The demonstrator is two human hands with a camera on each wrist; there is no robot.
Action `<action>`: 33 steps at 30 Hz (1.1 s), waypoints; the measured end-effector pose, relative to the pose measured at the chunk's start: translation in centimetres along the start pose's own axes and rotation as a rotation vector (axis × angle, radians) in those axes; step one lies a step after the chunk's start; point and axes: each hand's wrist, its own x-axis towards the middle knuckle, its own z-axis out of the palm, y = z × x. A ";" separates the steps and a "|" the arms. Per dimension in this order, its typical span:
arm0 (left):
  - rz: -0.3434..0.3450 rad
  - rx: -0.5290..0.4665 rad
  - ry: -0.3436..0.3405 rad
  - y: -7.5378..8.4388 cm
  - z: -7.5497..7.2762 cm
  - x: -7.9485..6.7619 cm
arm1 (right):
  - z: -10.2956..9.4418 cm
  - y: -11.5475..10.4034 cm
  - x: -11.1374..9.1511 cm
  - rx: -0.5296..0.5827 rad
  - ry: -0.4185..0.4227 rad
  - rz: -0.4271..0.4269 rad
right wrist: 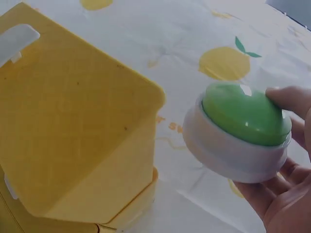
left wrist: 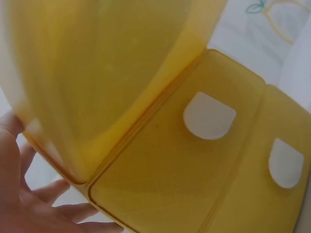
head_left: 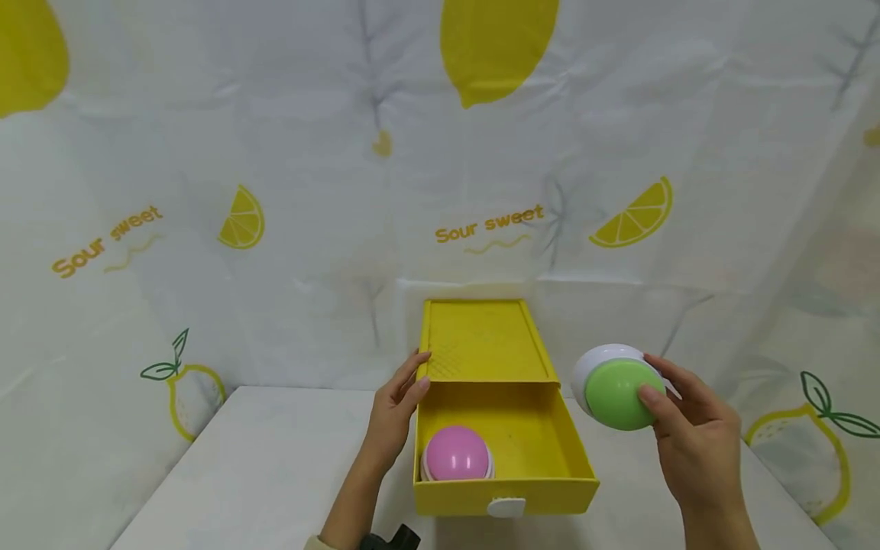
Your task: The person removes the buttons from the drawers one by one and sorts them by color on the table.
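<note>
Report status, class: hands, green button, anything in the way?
Left hand touching cabinet. Right hand holding green button, right of open drawer. Possible obstacle: pink button, drawer's near-left corner.

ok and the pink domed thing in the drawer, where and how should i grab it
Probably from above and the right: fingers round the right edge of its white base, thumb over the pink dome. It sits dome up in the near left corner of the yellow drawer, leaving open floor on its right.
</note>
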 end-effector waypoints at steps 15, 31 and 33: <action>0.055 0.044 -0.174 -0.5 0.0 0.1 | -2.8 0.4 0.2 -0.236 0.384 0.216; 0.140 0.170 -0.071 -0.8 -0.2 -0.2 | -7.9 4.4 -0.1 -0.484 0.404 0.558; 0.144 0.164 -0.060 -0.8 -0.2 -0.1 | -8.3 5.0 -0.3 -0.517 0.405 0.594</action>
